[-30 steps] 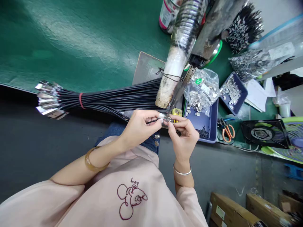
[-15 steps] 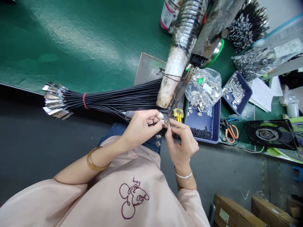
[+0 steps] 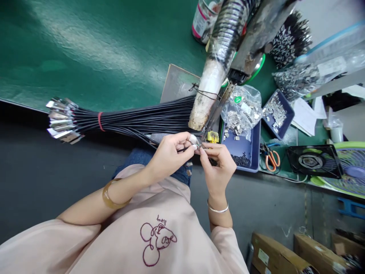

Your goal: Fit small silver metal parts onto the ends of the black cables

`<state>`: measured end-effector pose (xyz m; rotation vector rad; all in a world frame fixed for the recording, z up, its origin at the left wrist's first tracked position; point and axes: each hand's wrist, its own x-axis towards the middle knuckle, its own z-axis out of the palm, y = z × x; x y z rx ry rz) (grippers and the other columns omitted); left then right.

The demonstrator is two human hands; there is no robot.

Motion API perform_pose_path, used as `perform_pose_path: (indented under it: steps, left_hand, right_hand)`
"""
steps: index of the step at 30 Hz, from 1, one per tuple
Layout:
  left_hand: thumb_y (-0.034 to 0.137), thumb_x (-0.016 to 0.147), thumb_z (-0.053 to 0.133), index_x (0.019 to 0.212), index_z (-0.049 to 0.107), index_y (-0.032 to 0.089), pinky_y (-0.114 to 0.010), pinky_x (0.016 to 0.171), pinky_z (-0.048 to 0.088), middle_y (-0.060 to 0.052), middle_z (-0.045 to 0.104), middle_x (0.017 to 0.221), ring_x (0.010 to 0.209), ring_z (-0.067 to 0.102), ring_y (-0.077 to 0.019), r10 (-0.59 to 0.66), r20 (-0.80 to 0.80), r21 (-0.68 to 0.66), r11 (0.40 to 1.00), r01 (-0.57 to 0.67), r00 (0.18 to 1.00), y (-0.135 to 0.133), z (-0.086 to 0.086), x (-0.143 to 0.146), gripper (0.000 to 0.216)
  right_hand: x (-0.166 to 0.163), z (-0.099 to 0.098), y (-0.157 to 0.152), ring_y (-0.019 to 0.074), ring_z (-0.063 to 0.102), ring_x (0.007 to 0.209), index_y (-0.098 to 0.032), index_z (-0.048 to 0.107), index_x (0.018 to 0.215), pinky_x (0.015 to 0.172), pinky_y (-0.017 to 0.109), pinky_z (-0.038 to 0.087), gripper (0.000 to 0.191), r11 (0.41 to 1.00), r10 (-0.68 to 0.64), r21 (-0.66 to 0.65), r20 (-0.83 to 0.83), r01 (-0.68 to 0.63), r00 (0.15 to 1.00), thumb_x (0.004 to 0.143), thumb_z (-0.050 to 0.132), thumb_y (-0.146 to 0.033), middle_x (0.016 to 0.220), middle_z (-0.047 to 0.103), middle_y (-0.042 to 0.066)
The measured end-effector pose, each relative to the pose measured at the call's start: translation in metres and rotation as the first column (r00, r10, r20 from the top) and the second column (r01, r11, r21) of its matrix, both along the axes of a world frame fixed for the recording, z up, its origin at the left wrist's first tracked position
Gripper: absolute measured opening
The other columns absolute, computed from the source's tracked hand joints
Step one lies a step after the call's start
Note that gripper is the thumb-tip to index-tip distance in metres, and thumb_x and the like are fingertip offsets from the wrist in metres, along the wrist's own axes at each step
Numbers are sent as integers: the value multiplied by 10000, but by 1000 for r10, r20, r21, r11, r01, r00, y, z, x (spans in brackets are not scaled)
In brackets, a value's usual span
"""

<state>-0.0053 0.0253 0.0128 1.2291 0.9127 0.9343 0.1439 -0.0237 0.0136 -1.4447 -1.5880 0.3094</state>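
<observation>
My left hand point(image 3: 172, 153) is closed in a pinch on the end of a black cable point(image 3: 182, 149), with white wrapping on a fingertip. Fingertip to fingertip with it, my right hand point(image 3: 218, 163) pinches at the cable's stripped end; whatever small part it holds is mostly hidden by the fingers. Behind both hands lies a bundle of black cables point(image 3: 142, 118), tied with a red band point(image 3: 100, 121) and ending at the left in metal connectors point(image 3: 63, 121). A wrapped nozzle point(image 3: 203, 95) hangs just above the bundle's right end.
Right of my hands stands a blue tray point(image 3: 255, 152) with small black pieces and a bag of metal connector shells point(image 3: 242, 112). Beyond it are a smaller blue tray point(image 3: 286, 118), orange-handled pliers point(image 3: 272, 160) and a black fan point(image 3: 313, 161). Cardboard boxes point(image 3: 273, 255) stand on the floor.
The fingertips of my two hands have come slightly closer together at the cable end. The whole view has shifted a little, so the trays and fan appear further left.
</observation>
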Motion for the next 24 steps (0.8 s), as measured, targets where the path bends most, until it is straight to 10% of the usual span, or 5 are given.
perform_pose_path:
  steps: [16, 24]
  left_hand:
    - [166, 859, 592, 838, 647, 138, -169, 556, 443, 0, 620, 693, 606, 559, -80, 47, -66, 27, 999, -45, 997, -6, -6, 2, 65]
    - [169, 850, 615, 834, 658, 150, -196, 566, 439, -6, 613, 700, 618, 540, -98, 11, -123, 73, 997, -2, 992, -5, -3, -2, 49]
  right_hand:
    - [-2, -8, 1, 148, 734, 874, -227, 606, 870, 782, 271, 608, 178, 980, -15, 193, 257, -37, 966, 838, 693, -74, 963, 753, 49]
    - [7, -10, -10, 119, 714, 638, -242, 599, 1004, 521, 232, 563, 91, 994, -69, 85, -52, 73, 996, 937, 598, -180, 903, 748, 4]
